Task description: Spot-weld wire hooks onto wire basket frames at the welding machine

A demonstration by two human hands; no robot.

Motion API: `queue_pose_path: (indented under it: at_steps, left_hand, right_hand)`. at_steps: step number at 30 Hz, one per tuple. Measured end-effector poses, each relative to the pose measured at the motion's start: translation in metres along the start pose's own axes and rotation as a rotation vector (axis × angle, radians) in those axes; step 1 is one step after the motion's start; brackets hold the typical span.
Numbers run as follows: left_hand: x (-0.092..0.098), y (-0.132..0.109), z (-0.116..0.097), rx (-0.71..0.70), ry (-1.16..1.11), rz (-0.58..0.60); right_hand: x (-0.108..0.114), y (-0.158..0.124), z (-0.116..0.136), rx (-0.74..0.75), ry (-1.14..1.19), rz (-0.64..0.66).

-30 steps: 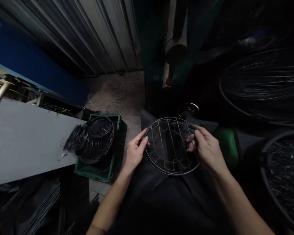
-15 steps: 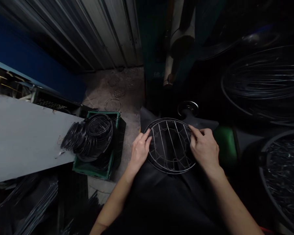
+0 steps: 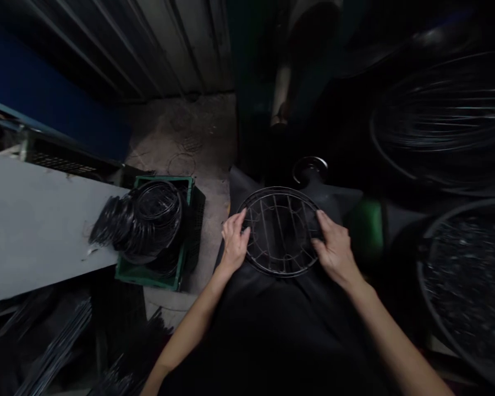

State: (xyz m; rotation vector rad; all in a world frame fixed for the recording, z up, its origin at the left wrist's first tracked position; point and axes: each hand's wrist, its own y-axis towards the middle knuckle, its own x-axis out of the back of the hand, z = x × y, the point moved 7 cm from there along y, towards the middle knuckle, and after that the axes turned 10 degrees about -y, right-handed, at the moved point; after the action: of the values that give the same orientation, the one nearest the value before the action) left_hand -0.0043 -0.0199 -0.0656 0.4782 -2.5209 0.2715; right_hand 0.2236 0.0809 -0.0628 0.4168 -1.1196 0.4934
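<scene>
A round wire rack [image 3: 281, 270] lies in front of me over dark cloth, its straight bars running roughly away from me. Inside its outer hoop there is a smaller ring with short wire links. On the rack's left rim my left hand [image 3: 234, 242] is closed, thumb and fingers pinching the wire. My right hand [image 3: 333, 245] grips the opposite rim, thumb on the near side and fingers over the edge. Just beyond the rack stands a shiny round metal piece [image 3: 311, 165].
To the left, a green crate [image 3: 148, 278] holds a pile of dark wire rings [image 3: 160, 206], beside a grey board [image 3: 45, 220]. Wire rods [image 3: 58, 352] lie at lower left. A tub of small metal bits [image 3: 470, 275] and large wire coils [image 3: 445, 126] stand on the right.
The whole view has shifted, so most things sit a little higher and further left. The right thumb has moved inward over the rim. Both hands stay on the rack.
</scene>
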Motion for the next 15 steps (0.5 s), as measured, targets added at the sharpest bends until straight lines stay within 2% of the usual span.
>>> queue_pose_path:
  at_steps: [3,8,15]
  left_hand:
    - [0.002,0.002,-0.002,-0.010,-0.037,-0.014]
    - [0.004,0.003,-0.005,-0.055,-0.084,-0.069]
    - [-0.001,0.001,0.000,-0.066,-0.139,-0.101]
  right_hand:
    - [0.002,-0.014,0.007,0.029,0.053,-0.013]
    - [-0.002,-0.032,0.010,-0.088,0.093,-0.015]
    - [-0.010,-0.030,0.003,-0.156,0.128,-0.029]
